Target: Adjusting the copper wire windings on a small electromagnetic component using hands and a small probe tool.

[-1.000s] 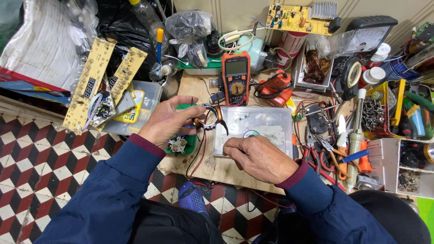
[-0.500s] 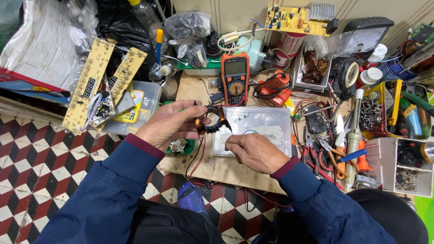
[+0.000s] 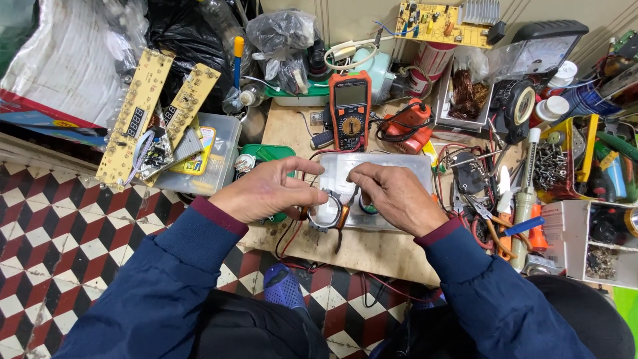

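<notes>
1. Compared with half a second back, both hands have come together. The left hand (image 3: pixel 266 189) used to hold the small ring-shaped part (image 3: pixel 327 211) up by itself at about 10 o'clock from the other hand; now the ring sits low between the two hands, at the near edge of the clear plastic box (image 3: pixel 392 174).
2. The left hand is curled, with thumb and fingertips pinching the ring's left side. The right hand (image 3: pixel 392 196) is half closed, fingers bent down onto the ring's right side. Can't tell how tight that hold is, since the fingers hide it.
3. Counted: two hands, one ring, and one pair of orange-handled pliers (image 3: pixel 343 225) lying just under it at 6 o'clock.
4. The clear box rests on the wooden board (image 3: pixel 372 249); something round and green shows through it under the right hand, too hidden to name.
5. At 3 o'clock from the hands, a white compartment bin (image 3: pixel 571 236) holds small dark bits.
6. At 9 o'clock, a clear tub (image 3: pixel 222 159) has two long yellow circuit boards (image 3: pixel 136 116) leaning over it.
7. Farther out at 12 o'clock: one orange multimeter (image 3: pixel 349 110), then a third yellow board (image 3: pixel 438 23) against the wall.
8. At 1 o'clock, a tray (image 3: pixel 452 100) with a copper wire coil in it.
</notes>
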